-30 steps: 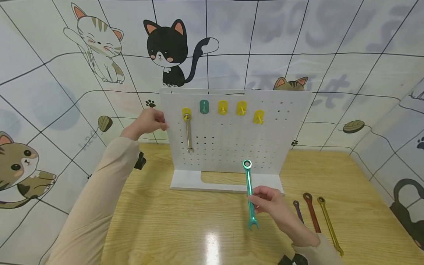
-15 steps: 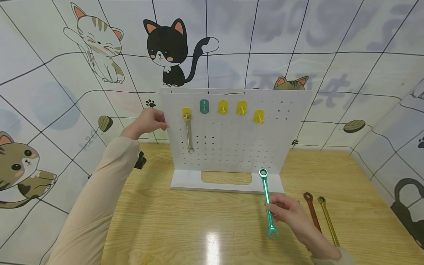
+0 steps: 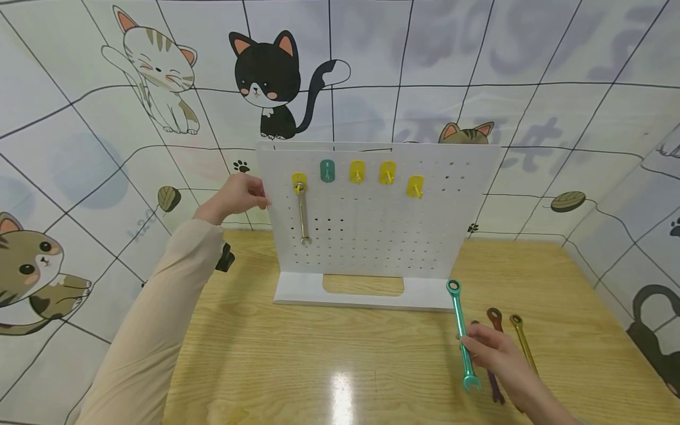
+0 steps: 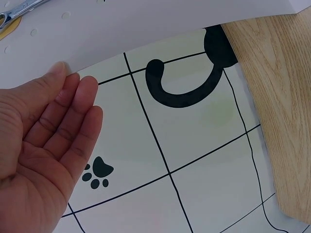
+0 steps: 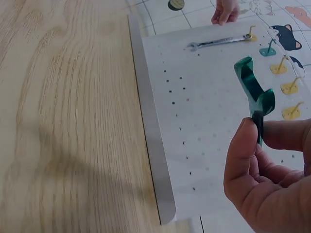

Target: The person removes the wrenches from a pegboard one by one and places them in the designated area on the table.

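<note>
My right hand (image 3: 496, 354) pinches a teal combination wrench (image 3: 461, 330) between thumb and fingers, ring end up and open end down, in front of the board's right corner. In the right wrist view the open end of the teal wrench (image 5: 252, 87) juts above the fingertips. My left hand (image 3: 234, 198) pinches the left edge of a white pegboard (image 3: 372, 224); in the left wrist view, the thumb and index fingertips of the left hand (image 4: 53, 126) meet at that edge. A silver wrench (image 3: 303, 215) hangs from the leftmost yellow hook (image 3: 299, 180).
A teal hook (image 3: 327, 170) and several yellow hooks (image 3: 358, 172) line the board's upper part. On the wooden table (image 3: 297, 366), beside and partly behind my right hand, lie a purple wrench (image 3: 495, 389), a red wrench (image 3: 494, 317) and a gold wrench (image 3: 523, 342). A cat-patterned sheet (image 3: 372, 71) stands behind.
My right hand has carried the teal wrench rightward and lower, from in front of the board to beside the wrenches on the table. The left hand has stayed at the board's edge.
</note>
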Demonstrator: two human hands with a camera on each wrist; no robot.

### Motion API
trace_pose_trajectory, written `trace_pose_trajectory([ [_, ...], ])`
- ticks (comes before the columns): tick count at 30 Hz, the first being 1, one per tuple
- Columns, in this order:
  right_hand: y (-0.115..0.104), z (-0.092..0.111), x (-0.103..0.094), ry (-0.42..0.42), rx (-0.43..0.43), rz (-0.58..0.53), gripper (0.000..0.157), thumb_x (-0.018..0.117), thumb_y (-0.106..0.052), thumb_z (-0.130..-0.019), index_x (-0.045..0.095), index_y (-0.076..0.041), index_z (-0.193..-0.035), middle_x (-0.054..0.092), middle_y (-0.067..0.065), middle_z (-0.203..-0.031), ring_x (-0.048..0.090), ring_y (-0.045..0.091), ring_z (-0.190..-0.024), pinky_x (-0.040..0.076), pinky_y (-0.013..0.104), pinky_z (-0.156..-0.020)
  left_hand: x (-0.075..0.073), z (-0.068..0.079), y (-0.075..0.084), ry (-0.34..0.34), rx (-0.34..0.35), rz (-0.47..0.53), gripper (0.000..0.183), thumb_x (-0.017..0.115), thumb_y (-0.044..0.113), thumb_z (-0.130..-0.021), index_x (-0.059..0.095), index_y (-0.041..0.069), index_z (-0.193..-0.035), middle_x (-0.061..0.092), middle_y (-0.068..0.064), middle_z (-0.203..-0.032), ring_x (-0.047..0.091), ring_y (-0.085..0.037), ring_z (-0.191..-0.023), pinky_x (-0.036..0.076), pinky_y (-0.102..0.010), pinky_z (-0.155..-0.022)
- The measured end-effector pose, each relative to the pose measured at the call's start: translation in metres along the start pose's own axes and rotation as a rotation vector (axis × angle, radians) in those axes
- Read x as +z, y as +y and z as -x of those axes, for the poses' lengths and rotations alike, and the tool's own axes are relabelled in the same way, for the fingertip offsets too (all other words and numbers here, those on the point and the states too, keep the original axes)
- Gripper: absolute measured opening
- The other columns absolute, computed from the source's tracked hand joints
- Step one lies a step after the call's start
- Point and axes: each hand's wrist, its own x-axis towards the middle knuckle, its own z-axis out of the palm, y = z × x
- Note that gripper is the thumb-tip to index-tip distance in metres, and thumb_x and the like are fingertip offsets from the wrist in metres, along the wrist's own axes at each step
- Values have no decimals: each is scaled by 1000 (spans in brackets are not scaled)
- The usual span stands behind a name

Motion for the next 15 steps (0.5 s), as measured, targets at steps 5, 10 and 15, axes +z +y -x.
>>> trace_pose_trajectory([
  [5, 8, 4, -15, 42, 67, 42, 34, 51, -18, -97, 52, 9, -117, 59, 4, -98, 54, 12, -87, 46, 36, -77, 0, 0, 1, -2, -2, 3, 10, 64, 5, -87, 65, -5, -89, 67, -15, -83, 59, -33, -83, 43, -41, -77],
  [10, 15, 7, -30, 57, 123, 65, 40, 48, -21, -99, 47, 10, -123, 56, 2, -102, 51, 11, -88, 45, 32, -76, 0, -1, 0, 1, -5, -6, 10, 65, 5, -86, 65, -4, -89, 66, -15, -82, 58, -30, -82, 43, -40, -75],
  [15, 23, 8, -46, 74, 140, 87, 43, 46, -24, -100, 45, 12, -124, 55, 2, -105, 52, 9, -89, 46, 32, -78, 0, -3, 0, -3, -4, -11, 10, 65, 6, -87, 65, -4, -88, 66, -14, -82, 57, -27, -81, 42, -39, -75],
])
